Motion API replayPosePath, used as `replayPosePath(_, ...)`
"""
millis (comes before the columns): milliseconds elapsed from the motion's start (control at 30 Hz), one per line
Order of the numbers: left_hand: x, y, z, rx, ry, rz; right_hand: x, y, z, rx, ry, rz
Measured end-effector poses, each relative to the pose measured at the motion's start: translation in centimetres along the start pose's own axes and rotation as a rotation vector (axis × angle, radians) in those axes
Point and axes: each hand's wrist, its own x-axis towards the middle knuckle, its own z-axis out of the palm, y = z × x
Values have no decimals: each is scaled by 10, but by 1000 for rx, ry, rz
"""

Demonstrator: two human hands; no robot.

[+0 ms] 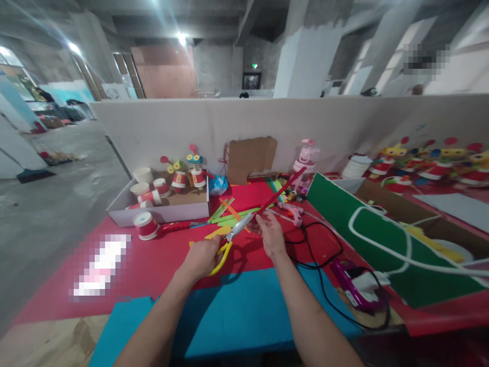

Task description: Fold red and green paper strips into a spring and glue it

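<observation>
Red strip (281, 192): held up at a slant over the red table covering (168, 260), lower end close by the scissor blades; contact unclear. Left hand (204, 255): fingers curled around the yellow handles of the scissors (231, 236). Right hand (272, 234): partly closed, strip pinched between thumb and fingers. Surface: blue sheet (244, 316) along near edge; green strips (225, 220) beyond the scissors. Behind: pale partition (191, 122). Room: grey floor (80, 148) at left, pillar (311, 56), lit lamp (182, 38) overhead.

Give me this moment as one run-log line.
left hand: holds yellow-handled scissors; right hand: holds red strip; blades: near strip's lower end
</observation>
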Motion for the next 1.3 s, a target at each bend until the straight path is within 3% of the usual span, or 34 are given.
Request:
replayPosePath(633, -1, 3, -5, 4, -32, -10, -4, 0, 6, 79, -39, 50)
replayPosePath(1067, -1, 2, -2, 20, 20, 9, -7, 1, 8, 70, -94, 71)
replayPosePath(1300, -3, 4, -7, 26, -23, 5, -9, 0, 9, 66, -107, 78)
